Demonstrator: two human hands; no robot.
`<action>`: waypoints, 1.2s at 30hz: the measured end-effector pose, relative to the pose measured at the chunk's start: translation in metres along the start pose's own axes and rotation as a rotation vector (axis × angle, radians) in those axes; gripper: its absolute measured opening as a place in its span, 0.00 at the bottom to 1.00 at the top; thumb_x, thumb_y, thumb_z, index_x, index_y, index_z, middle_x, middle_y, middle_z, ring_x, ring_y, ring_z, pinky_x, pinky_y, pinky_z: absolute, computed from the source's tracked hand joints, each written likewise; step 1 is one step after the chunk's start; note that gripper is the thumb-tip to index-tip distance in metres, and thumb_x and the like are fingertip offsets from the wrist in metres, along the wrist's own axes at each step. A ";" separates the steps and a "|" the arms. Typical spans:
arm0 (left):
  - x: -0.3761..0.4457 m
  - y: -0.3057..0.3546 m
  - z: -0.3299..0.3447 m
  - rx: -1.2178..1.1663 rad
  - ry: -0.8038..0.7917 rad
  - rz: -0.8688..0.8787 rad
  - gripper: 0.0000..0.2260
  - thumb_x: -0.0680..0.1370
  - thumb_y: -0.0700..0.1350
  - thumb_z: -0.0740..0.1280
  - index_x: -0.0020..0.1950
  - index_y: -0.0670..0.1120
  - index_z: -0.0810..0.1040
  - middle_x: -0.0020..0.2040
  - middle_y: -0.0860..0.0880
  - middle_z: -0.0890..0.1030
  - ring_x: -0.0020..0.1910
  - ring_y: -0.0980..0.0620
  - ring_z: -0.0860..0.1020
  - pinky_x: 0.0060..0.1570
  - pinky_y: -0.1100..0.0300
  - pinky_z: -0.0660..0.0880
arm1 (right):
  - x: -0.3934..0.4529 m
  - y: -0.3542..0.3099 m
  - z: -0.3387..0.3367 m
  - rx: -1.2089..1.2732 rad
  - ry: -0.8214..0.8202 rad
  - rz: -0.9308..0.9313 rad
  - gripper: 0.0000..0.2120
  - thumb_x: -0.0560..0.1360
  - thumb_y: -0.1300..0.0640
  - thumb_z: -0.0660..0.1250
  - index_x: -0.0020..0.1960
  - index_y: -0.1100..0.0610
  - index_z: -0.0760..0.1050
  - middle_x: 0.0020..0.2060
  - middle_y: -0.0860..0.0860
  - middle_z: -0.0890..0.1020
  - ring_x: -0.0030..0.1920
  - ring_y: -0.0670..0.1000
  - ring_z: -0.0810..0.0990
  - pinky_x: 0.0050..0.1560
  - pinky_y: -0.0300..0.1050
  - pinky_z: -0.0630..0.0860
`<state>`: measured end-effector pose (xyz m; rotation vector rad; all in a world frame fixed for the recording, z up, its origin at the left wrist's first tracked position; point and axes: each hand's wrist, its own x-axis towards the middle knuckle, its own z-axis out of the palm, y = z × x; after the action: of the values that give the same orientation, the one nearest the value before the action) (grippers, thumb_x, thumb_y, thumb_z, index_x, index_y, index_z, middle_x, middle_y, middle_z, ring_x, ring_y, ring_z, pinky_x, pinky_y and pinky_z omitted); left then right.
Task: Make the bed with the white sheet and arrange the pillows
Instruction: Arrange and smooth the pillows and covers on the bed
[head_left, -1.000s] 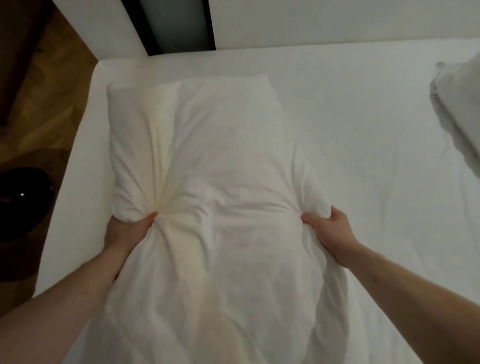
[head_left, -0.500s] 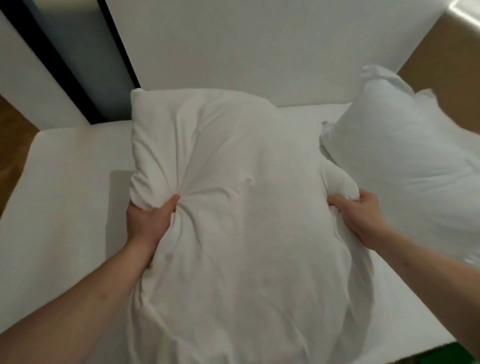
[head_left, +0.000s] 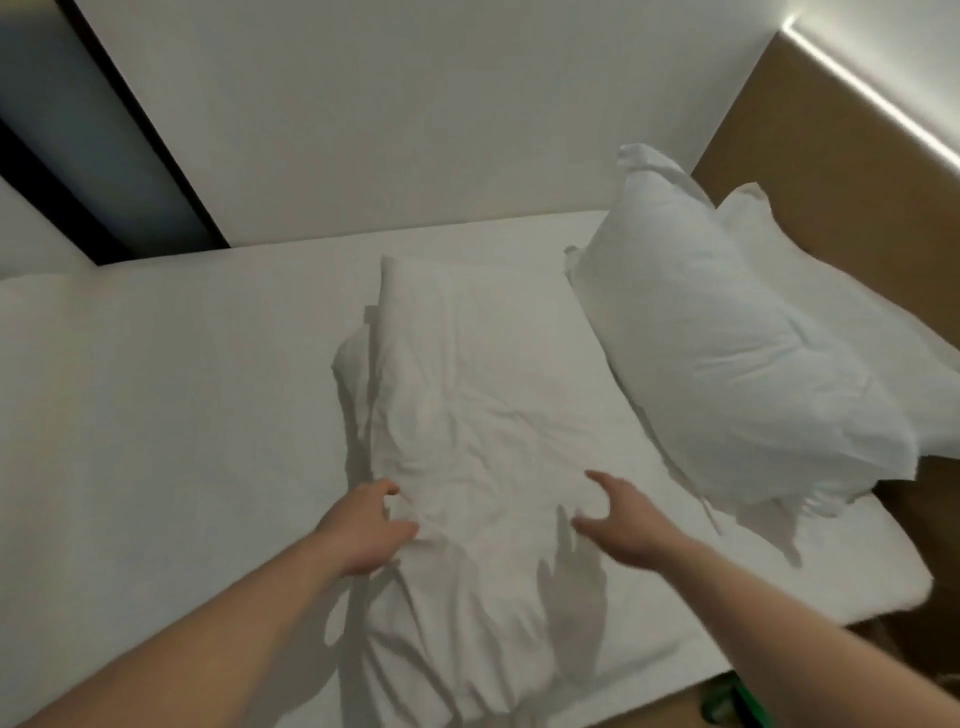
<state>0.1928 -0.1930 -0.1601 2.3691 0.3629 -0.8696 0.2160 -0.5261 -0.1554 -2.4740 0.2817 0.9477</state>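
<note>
Both hands are hovering loose-fingered as I'm watching: left hand (head_left: 363, 530) and right hand (head_left: 623, 519) are flanking the near end of the crumpled white pillow (head_left: 478, 415), gripping nothing. It is lying flat, creased, on the white sheet (head_left: 182, 389). Beyond it, two plumper pillows (head_left: 727, 353) are leaning against the brown headboard (head_left: 841, 171).

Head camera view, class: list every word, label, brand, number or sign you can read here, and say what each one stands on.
None: no readable text appears anywhere in this view.
The crumpled pillow under the hands, the two pillows by the headboard, the white sheet and the wall are all plain.
The green thing on the floor is too blurred to tell.
</note>
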 end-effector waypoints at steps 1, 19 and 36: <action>-0.017 0.013 -0.002 0.036 -0.009 0.035 0.31 0.76 0.56 0.70 0.76 0.50 0.67 0.75 0.49 0.68 0.71 0.50 0.71 0.68 0.59 0.67 | -0.019 -0.006 0.003 0.009 -0.011 -0.032 0.38 0.77 0.48 0.72 0.82 0.52 0.59 0.80 0.53 0.64 0.78 0.52 0.65 0.75 0.43 0.60; -0.226 0.096 -0.078 0.108 0.109 0.409 0.25 0.78 0.58 0.66 0.75 0.58 0.67 0.80 0.58 0.55 0.78 0.52 0.58 0.73 0.55 0.64 | -0.262 -0.035 -0.083 0.303 0.282 -0.058 0.36 0.78 0.45 0.71 0.81 0.42 0.58 0.80 0.45 0.63 0.77 0.50 0.67 0.74 0.54 0.69; -0.193 0.257 -0.028 0.189 0.145 0.285 0.29 0.77 0.59 0.66 0.77 0.58 0.63 0.82 0.57 0.48 0.79 0.52 0.54 0.75 0.55 0.60 | -0.155 0.121 -0.220 0.096 0.299 0.009 0.42 0.76 0.50 0.72 0.83 0.53 0.55 0.80 0.55 0.60 0.79 0.58 0.61 0.77 0.55 0.62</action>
<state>0.1729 -0.3896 0.0948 2.5831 -0.0054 -0.6246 0.1854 -0.7372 0.0480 -2.5218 0.4266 0.5500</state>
